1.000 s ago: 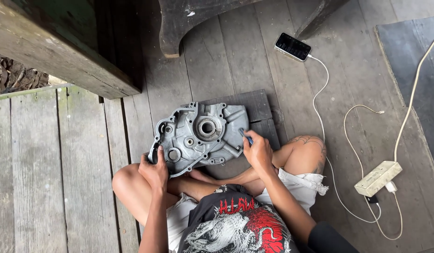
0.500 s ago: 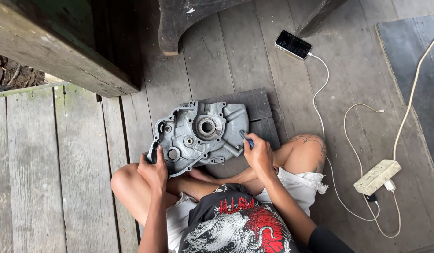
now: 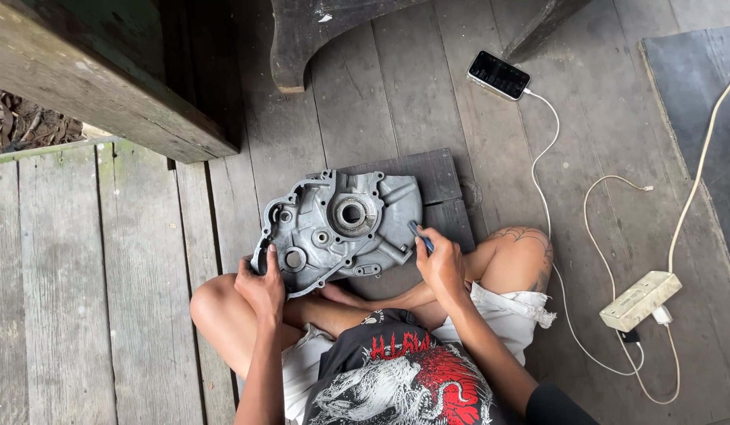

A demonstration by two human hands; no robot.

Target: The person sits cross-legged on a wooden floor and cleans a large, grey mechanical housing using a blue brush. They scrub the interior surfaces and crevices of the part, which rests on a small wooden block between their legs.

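Note:
A grey cast-metal engine case half point(image 3: 339, 227) lies flat on a dark wooden board point(image 3: 432, 177) in front of my crossed legs. My left hand point(image 3: 262, 286) grips the lower left edge of the casting. My right hand point(image 3: 439, 264) holds a small dark tool point(image 3: 419, 235) against the casting's right edge. The casting's inner face points up, showing a round bearing bore and several smaller holes.
A phone point(image 3: 499, 75) lies on the planks at the upper right, charging by a white cable point(image 3: 552, 236). A power strip point(image 3: 641, 300) sits at the right. A dark mat point(image 3: 696, 102) is at the far right. A heavy wooden beam point(image 3: 97, 79) and a bench leg point(image 3: 302, 47) stand beyond.
My right hand with the tool has shifted slightly along the casting's right edge. The left hand and the casting stay in place.

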